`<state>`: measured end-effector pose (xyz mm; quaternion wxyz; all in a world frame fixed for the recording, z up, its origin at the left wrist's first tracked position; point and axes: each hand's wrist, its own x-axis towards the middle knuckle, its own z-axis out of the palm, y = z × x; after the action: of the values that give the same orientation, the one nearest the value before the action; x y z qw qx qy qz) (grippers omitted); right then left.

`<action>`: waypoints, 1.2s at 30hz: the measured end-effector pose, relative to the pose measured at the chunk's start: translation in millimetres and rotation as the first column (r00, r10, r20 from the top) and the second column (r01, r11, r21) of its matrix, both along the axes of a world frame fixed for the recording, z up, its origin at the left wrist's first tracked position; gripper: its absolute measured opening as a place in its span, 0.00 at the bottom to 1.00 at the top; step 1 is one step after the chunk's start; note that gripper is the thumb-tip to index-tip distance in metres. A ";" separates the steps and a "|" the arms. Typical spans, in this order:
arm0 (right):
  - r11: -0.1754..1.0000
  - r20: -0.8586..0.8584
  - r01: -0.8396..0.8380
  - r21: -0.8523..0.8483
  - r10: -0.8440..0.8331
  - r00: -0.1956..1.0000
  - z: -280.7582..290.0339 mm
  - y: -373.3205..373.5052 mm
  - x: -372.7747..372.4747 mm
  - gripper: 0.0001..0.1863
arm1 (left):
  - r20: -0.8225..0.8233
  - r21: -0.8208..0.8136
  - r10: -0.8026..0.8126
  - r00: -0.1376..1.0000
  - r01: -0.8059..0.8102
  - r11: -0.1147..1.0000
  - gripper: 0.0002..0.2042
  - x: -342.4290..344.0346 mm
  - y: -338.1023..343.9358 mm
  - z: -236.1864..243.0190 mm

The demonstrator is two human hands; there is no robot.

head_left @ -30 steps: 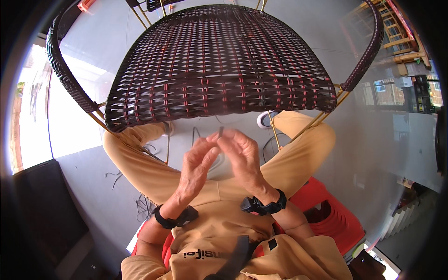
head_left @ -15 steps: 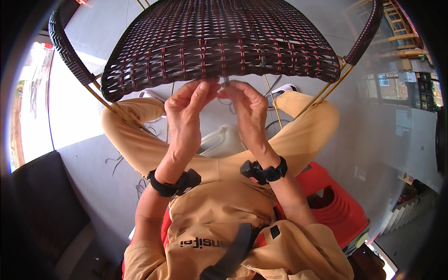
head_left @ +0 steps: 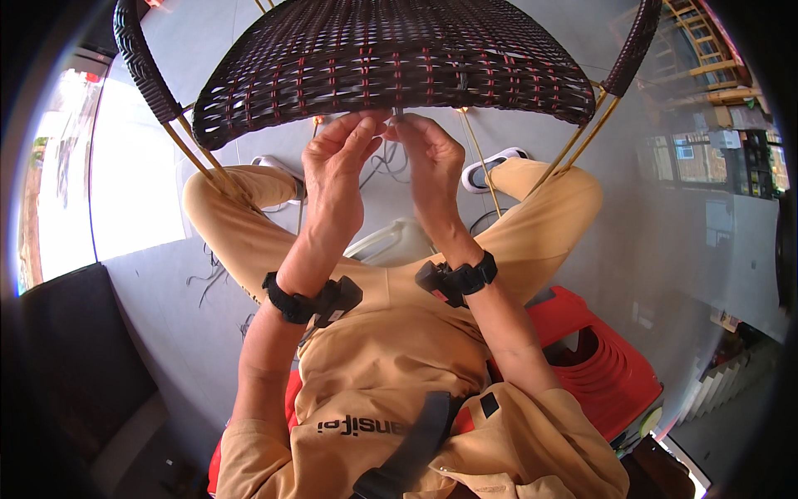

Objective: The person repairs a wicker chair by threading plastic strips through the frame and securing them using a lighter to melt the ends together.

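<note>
Raised since one second earlier, both hands are now at the lower edge of the dark brown, red-flecked woven chair seat, top centre of the frame. Right hand: thumb and forefinger closed on a thin, flat grey strip at that edge. Left hand: fingers curled, tips nearly together beside it; whether they grip anything cannot be told.
</note>
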<state>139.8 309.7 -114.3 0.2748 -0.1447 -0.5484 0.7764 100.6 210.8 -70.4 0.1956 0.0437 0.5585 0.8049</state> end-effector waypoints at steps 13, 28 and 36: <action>0.997 -0.089 0.078 0.028 -0.075 0.993 -1.5 1.9 -3.0 0.08 | -0.036 -0.006 -0.009 0.999 0.009 1.000 0.10 -16.5 -1.9 -8.1; 0.985 -0.025 0.066 0.159 -0.063 0.998 5.1 19.8 -4.4 0.08 | -0.079 0.475 -0.011 0.997 0.048 0.879 0.16 -48.5 9.0 -34.6; 0.993 0.009 0.004 0.115 -0.006 1.000 -13.2 28.8 10.1 0.08 | -0.059 0.395 0.103 0.993 -0.072 0.916 0.17 -52.3 26.9 -37.9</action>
<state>149.9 338.4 -127.5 0.2820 -0.1337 -0.5930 0.7422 48.3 237.6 -108.2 0.1247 0.0884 0.3946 0.9060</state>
